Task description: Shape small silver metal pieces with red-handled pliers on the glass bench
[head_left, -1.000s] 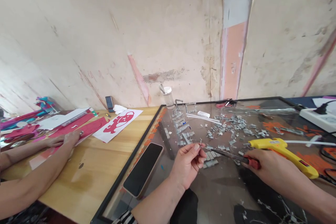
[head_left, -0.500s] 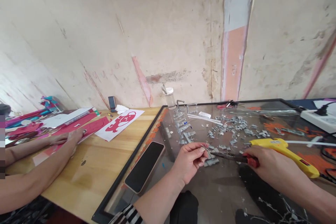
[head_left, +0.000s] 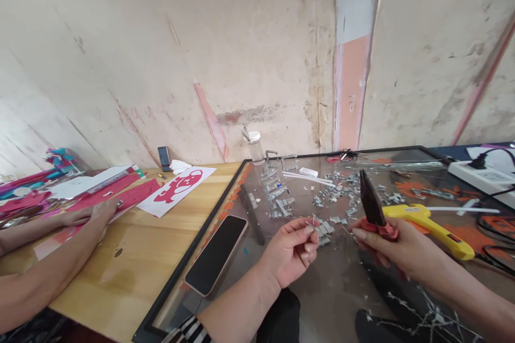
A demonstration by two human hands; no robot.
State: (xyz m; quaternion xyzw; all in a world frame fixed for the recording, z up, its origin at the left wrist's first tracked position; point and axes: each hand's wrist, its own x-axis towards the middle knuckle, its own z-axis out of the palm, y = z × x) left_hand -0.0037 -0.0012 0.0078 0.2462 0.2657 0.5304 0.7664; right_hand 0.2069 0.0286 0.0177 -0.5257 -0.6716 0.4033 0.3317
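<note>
My left hand (head_left: 287,252) is closed in a pinch on a short, thin piece of wire (head_left: 310,224) above the glass tabletop. My right hand (head_left: 406,246) grips pliers (head_left: 370,201) by their red handles, with the dark jaws pointing up, apart from the wire. A thin sliver seems to stick out near my right fingertips; I cannot make out what it is. Small grey metal strips (head_left: 324,228) lie just beyond my left fingers. A tangle of twisted wire with barb-like ends (head_left: 436,317) is at the lower right, below my right forearm.
A yellow glue gun (head_left: 446,236) lies beyond my right hand, near a white power strip (head_left: 480,179). A phone (head_left: 216,255) rests left of my left hand. Behind stands a clear jar (head_left: 256,149). On the wooden table (head_left: 132,278), another person's hands (head_left: 94,214) press red material.
My right hand has drawn the pliers away from the wire and turned their jaws upward. My left hand keeps its pinch on the wire. The view has shifted slightly.
</note>
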